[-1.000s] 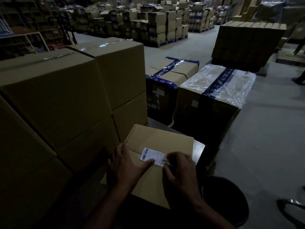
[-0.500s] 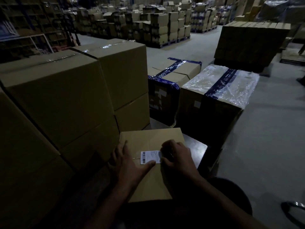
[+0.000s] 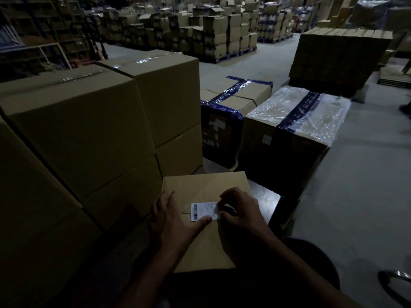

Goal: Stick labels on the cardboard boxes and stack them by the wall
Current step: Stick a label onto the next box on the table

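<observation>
A dim warehouse with a grey concrete floor, dark metal shelving along the far left, pallets of stacked cartons across the back, a block of flat cardboard at right, and weak light glinting off a plastic-wrapped crate mid-floor.

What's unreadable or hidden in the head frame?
- White barcode label: print too small; its right edge is hidden under the right hand.
- Flat brown cardboard box: near end lost in shadow behind the left hand and forearms.
- Round dark bin: too dark to see contents.
</observation>
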Available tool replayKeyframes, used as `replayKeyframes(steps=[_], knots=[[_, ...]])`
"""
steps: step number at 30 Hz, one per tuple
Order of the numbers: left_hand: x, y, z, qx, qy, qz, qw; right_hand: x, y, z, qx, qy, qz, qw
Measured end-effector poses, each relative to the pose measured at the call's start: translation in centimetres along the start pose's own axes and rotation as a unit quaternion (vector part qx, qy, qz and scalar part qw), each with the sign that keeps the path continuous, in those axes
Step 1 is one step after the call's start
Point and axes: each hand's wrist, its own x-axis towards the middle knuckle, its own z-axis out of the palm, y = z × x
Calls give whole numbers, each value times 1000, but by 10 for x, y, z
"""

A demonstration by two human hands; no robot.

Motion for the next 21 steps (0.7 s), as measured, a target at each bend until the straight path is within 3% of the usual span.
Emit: replayKeyframes(steps=[21], knots=[[-3,0,-1,16,0,16,1000,2,-3,-2,4,-8,24,1000]])
